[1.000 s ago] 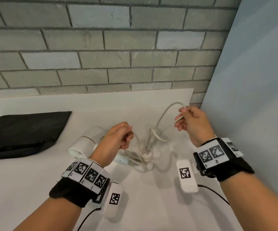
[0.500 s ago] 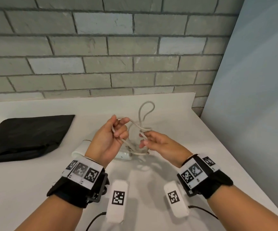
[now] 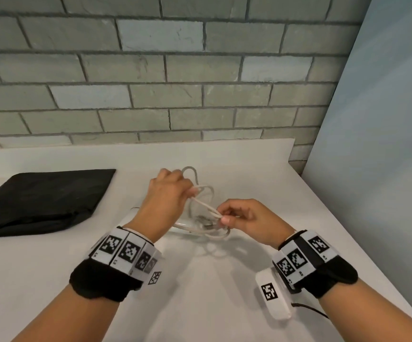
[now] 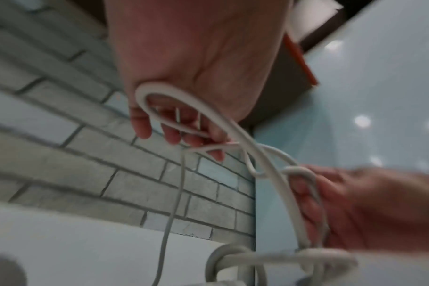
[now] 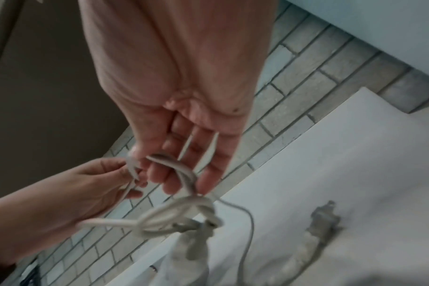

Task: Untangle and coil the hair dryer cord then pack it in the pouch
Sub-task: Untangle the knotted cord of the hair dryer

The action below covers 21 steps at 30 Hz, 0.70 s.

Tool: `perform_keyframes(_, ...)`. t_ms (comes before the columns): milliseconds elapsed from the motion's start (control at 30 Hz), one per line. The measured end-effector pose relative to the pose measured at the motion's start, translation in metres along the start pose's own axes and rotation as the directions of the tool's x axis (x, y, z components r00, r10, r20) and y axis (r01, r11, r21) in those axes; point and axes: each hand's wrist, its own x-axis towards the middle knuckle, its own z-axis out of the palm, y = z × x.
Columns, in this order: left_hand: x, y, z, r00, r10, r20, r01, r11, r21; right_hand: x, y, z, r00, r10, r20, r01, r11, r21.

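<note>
The white hair dryer cord [image 3: 203, 206] hangs in tangled loops between both hands above the white table [image 3: 200, 292]. My left hand [image 3: 175, 188] is raised, back up, with its fingers curled round a loop of cord [image 4: 174, 100]. Lower and to the right, my right hand [image 3: 227, 217] pinches two strands of the cord [image 5: 184, 170]. A knot of loops [image 5: 179, 216] dangles under the right fingers. The white hair dryer [image 3: 185, 227] lies on the table, mostly hidden behind my left wrist. The plug [image 5: 323, 214] lies on the table. The black pouch [image 3: 42, 196] lies flat at the left.
A grey brick wall [image 3: 175, 82] runs along the back of the table. A pale blue panel [image 3: 385, 144] closes the right side, close to the table's right edge.
My right hand has come in from the far right and dropped to pinch the cord near the dryer. My left hand has risen and turned back up, gathering loops.
</note>
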Motion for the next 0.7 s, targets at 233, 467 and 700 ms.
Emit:
perform_keyframes(233, 0.002, -0.010, -0.001, 0.961, -0.159, 0.225, 0.220, 0.934, -0.282, -0.010, 0.013, -0.014, 0.995, 0.044, -0.085, -0.031, 0.987, 0.156)
perform_keyframes(467, 0.004, 0.019, 0.004, 0.983, -0.083, 0.167, 0.150, 0.881, -0.449, 0.009, -0.020, 0.010, 0.944, -0.324, -0.058, 0.246, 0.812, -0.529)
perform_keyframes(700, 0.003, 0.000, 0.000, 0.959, -0.150, 0.241, 0.267, 0.767, -0.583, 0.001, -0.019, -0.019, 0.804, -0.205, -0.558, 0.169, 0.979, -0.116)
